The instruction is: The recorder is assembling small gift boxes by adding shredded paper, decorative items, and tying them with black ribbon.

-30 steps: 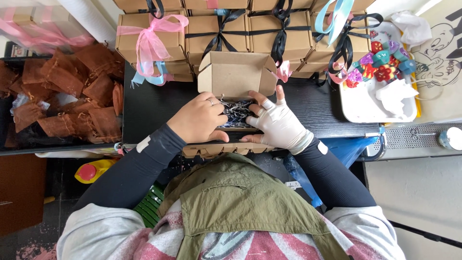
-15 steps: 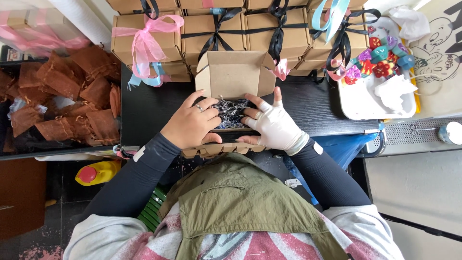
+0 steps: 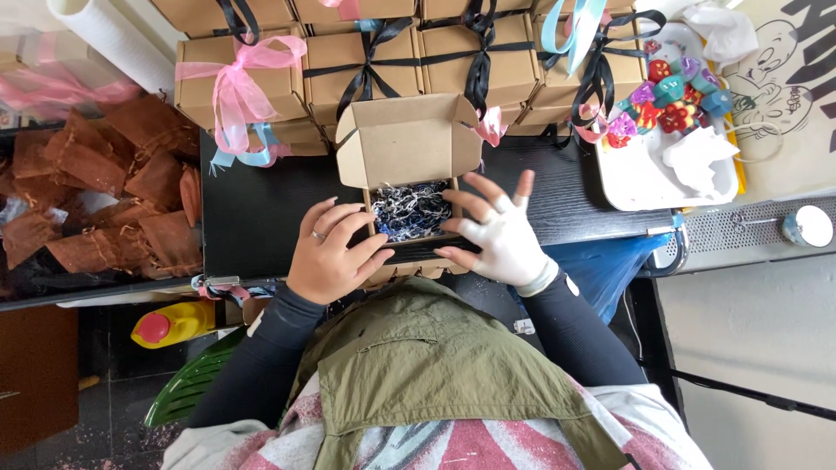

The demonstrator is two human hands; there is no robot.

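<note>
On the black bench, the open kraft box already holds shredded paper filling, both hands, left and gloved right, resting spread against its sides, lid not yet closed or ribboned.

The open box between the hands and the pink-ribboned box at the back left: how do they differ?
The open box has its lid flipped up and shows dark shredded filling; the pink-ribboned box is closed and tied with a bow. The open box sits between the left hand and gloved right hand; the pink-ribboned box sits untouched among the black-ribboned boxes. Both are plain brown cardboard.
</note>
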